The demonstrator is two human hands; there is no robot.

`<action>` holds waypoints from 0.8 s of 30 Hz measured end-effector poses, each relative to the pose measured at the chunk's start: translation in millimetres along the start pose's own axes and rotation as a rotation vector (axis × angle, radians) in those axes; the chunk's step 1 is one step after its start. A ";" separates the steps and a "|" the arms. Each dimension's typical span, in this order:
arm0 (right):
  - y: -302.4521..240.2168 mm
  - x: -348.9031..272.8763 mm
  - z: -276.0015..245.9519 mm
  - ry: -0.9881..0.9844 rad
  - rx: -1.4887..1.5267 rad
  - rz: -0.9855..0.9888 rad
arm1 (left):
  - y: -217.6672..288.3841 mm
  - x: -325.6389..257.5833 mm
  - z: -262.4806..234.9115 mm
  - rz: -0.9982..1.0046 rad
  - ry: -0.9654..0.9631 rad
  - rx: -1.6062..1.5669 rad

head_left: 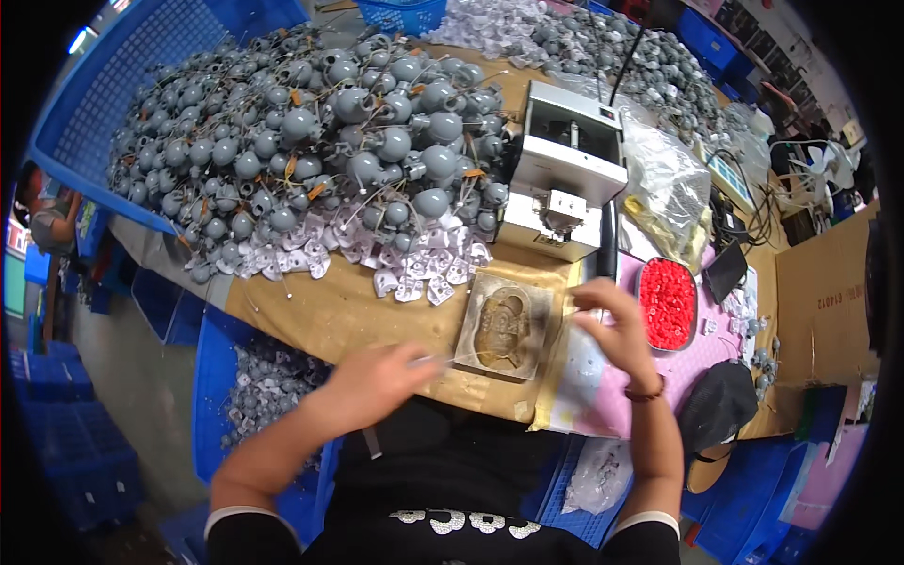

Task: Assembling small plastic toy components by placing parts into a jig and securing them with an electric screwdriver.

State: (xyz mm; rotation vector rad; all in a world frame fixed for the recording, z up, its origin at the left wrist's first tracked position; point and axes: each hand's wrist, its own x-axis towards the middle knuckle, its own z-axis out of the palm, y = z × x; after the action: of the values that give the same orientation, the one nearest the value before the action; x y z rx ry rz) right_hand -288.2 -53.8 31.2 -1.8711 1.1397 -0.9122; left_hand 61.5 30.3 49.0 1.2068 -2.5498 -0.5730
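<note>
Gripping thin rod, left hand (372,381), worn metal mould (506,327)

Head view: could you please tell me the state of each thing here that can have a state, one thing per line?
Left hand: blurred, fingers closed on a thin pale piece.
Right hand: raised beside the mould, fingers curled; what it holds cannot be told.
Mould block: lying flat, cavity facing up.
Red tray: full of red pieces.
Grey parts pile: heaped loosely.
White machine: upright; on or off cannot be told.
</note>
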 end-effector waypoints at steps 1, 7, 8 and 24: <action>10.7 -8.3 -17.0 0.038 -0.161 0.012 | -3.8 -27.7 -26.3 -0.157 -0.244 0.050; 79.7 -64.0 -105.5 0.168 -0.913 0.186 | -33.2 -52.7 -63.3 -0.379 -0.089 0.153; 85.2 -66.6 -109.4 0.148 -0.937 0.222 | -45.7 -40.2 -46.6 -0.426 0.019 0.143; 122.6 -61.4 -117.4 0.137 -1.001 0.276 | -77.3 2.4 48.6 -0.477 0.514 -0.213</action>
State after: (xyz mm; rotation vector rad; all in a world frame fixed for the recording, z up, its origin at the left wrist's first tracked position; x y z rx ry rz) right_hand -457.0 -64.1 -31.8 -2.3046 2.1356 -0.2976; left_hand 93.2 -4.6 -29.1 1.6358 -1.7425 -0.5257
